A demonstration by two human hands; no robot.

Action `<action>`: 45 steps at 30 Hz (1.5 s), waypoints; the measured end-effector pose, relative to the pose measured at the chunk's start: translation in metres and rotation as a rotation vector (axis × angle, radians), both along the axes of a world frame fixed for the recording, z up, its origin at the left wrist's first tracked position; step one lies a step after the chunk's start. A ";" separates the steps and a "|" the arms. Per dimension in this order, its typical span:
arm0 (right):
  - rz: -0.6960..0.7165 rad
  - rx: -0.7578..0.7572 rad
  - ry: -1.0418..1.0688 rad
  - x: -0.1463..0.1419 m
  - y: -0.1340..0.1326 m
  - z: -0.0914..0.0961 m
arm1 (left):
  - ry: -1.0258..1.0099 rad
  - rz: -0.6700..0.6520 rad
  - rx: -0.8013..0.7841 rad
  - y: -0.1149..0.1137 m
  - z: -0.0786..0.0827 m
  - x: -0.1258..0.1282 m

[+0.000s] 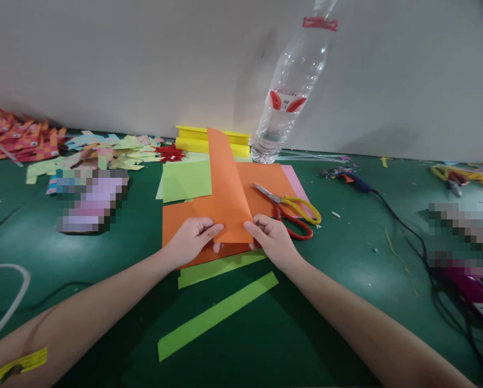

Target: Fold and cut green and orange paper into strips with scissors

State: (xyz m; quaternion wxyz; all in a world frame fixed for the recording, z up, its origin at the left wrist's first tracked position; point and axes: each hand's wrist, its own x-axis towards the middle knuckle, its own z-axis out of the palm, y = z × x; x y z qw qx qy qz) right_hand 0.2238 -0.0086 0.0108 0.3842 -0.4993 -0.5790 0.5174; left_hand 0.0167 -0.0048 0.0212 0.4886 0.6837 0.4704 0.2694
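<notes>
An orange paper sheet [229, 199] lies on the green table [326, 323] with a long flap folded over and standing up along its middle. My left hand [193, 240] pinches the near left corner of the flap, fingers closed on the paper. At the near right corner my right hand [271, 240] pinches the same flap. Red-and-yellow scissors [292, 213] rest on the orange sheet just right of my right hand. A light green sheet [187, 180] lies under the orange one at the back left.
A green paper strip [217, 315] lies near me, another green piece [217, 268] under the orange sheet. A clear plastic bottle [290, 91] and yellow folded paper [201, 141] stand by the wall. Paper scraps [99, 151] lie left; a glue gun [352, 178] with cable right.
</notes>
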 end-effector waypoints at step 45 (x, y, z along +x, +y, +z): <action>-0.059 -0.054 0.134 0.000 0.002 -0.006 | -0.020 -0.252 -0.118 -0.001 -0.006 -0.001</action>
